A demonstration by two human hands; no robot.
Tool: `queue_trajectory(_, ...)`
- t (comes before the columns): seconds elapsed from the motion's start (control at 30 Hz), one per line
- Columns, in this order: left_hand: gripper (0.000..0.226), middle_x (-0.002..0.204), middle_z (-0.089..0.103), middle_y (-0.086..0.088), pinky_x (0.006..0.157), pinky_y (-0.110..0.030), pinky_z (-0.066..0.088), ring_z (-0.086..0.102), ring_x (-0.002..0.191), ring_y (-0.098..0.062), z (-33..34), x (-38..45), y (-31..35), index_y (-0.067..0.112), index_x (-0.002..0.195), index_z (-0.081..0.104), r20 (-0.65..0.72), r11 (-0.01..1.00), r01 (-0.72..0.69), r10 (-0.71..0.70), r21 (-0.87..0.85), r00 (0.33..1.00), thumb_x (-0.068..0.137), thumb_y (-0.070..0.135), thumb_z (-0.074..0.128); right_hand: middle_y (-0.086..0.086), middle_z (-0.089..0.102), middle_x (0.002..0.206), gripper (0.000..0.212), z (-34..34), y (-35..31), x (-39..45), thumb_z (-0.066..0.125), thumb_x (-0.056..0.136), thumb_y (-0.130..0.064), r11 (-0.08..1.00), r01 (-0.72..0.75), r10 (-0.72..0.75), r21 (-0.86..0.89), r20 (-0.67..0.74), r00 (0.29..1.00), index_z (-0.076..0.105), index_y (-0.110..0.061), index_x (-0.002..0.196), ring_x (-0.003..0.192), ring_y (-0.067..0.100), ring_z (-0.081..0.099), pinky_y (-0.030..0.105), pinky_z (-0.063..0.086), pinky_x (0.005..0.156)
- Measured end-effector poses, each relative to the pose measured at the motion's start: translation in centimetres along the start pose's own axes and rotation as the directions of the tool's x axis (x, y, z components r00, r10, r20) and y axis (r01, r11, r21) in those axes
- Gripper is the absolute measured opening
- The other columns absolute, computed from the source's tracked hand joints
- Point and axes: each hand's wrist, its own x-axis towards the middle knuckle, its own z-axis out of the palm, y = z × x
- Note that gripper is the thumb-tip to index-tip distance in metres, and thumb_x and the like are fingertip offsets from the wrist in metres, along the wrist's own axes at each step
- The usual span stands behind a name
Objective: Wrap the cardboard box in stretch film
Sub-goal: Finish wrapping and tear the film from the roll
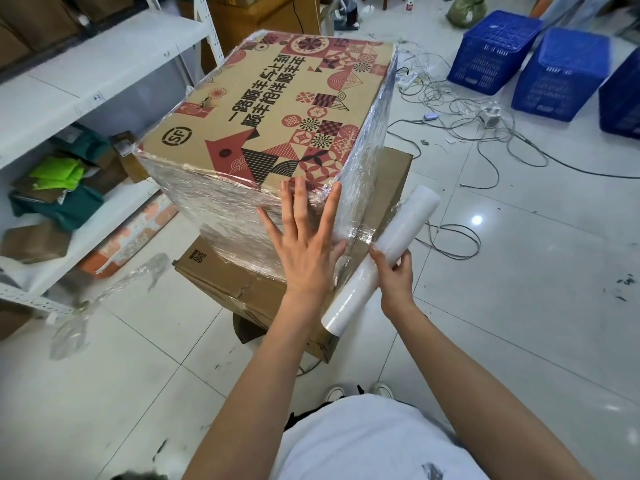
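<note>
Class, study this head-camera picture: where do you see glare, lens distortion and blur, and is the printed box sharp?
Head view: a bright glare spot sits on the floor tile; the stretch film on the cardboard box glints in silvery streaks. Wide-angle distortion bends the shelf and tile lines near the edges. The blue crates look slightly smeared, while the box print and the left hand are sharp.

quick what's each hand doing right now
Left hand: open, fingers flat on the film on the box.
Right hand: holding the film roll.
</note>
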Motion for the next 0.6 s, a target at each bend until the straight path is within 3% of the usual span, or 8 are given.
queue_trajectory(0.13,0.124,0.156,-0.023,-0.002,0.11,-0.065,0.013,-0.019,0.144,-0.023,0.3,0.1,0.4,0.04,0.148,-0.014,-0.058,0.999,0.028,-0.029,-0.017,0.998,0.067,0.044,0.079,0.002,0.056,0.109,0.046,0.5,0.0,0.1,0.065,0.088,-0.025,0.999,-0.041,0.04,-0.015,-0.026,0.999,0.036,-0.016,0.121,0.092,0.012,0.059,0.036,0.05,0.088)
queue_trajectory(0.37,0.122,0.151,0.01,-0.005,0.109,-0.064,0.016,-0.012,0.145,-0.02,0.4,0.0,-0.3,0.042,0.148,-0.006,-0.117,0.998,0.01,-0.017,-0.066,0.993,0.065,0.04,0.083,0.005,0.052,0.113,0.055,0.2,-0.3,0.5,0.066,0.087,-0.028,0.987,-0.152,0.158,0.041,-0.275,0.949,0.034,-0.008,0.126,0.097,0.021,0.054,0.04,0.048,0.094)
queue_trajectory(0.47,0.122,0.155,-0.002,-0.004,0.109,-0.064,0.016,-0.012,0.145,-0.02,0.3,-0.2,-0.2,0.043,0.148,-0.006,-0.121,0.997,-0.005,-0.005,-0.079,0.993,0.065,0.037,0.083,0.005,0.05,0.114,0.059,-0.5,-0.1,1.1,0.067,0.085,-0.029,0.976,-0.179,0.211,0.122,-0.355,0.911,0.032,-0.007,0.128,0.101,0.024,0.054,0.046,0.048,0.097)
queue_trajectory(0.6,0.12,0.155,-0.004,-0.002,0.109,-0.064,0.016,-0.012,0.145,-0.019,0.3,-0.1,-0.4,0.043,0.148,-0.005,-0.118,0.995,-0.017,0.006,-0.096,0.993,0.066,0.037,0.083,0.006,0.051,0.115,0.059,-1.1,0.5,1.5,0.069,0.085,-0.029,0.968,-0.194,0.24,0.16,-0.36,0.902,0.032,-0.009,0.125,0.102,0.025,0.056,0.049,0.049,0.095)
